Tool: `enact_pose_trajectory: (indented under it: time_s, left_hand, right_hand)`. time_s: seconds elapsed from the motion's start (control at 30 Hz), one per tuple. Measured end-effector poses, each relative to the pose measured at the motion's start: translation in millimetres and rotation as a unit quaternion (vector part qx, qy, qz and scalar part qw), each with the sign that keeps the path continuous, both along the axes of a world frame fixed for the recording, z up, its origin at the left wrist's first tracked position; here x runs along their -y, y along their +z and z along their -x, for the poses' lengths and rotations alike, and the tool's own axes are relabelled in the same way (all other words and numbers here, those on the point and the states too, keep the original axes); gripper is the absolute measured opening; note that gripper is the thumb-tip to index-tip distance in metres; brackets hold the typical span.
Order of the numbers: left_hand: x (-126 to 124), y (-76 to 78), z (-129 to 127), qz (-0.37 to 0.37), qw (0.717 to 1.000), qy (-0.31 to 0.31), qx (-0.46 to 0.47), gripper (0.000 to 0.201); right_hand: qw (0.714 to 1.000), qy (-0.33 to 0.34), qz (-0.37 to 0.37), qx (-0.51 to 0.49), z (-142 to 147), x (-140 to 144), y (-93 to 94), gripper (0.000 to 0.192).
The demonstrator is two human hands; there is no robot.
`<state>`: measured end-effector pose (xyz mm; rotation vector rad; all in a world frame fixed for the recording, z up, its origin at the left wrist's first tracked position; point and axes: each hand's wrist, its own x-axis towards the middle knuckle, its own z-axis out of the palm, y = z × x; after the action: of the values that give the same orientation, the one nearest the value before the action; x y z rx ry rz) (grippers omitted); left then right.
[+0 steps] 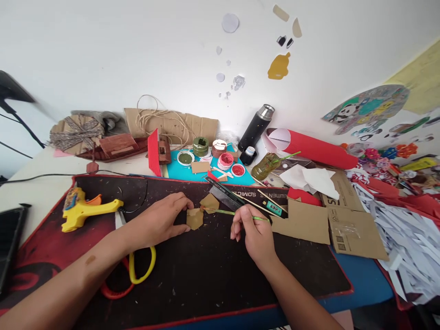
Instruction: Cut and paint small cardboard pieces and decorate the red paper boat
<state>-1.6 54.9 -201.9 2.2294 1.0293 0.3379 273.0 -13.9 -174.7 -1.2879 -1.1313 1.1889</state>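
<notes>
Bare black mat (206, 270) lies open nearest the worktop's front edge. The left hand (161, 222) presses one small cardboard piece (195, 218) flat; the right hand (252, 229) grips one green paintbrush (225, 212) touching it. Beyond stand four paint pots (225, 160).

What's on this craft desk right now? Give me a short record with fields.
left hand: pressing a small cardboard piece flat on the black mat
right hand: holding a thin green brush, tip at the cardboard piece
near left: yellow glue gun, scissors
behind: paint pots, black flask
</notes>
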Motion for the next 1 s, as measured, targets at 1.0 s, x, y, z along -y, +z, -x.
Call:
enact_pose_trajectory:
  time_s: [1.0]
  left_hand:
    - [-0.5,2.4,-3.4,0.003,1.000,0.009,-0.015,0.029]
  right_hand:
    - [0.993,0.089,-0.036,0.065,12.0,10.1,-1.4,0.049]
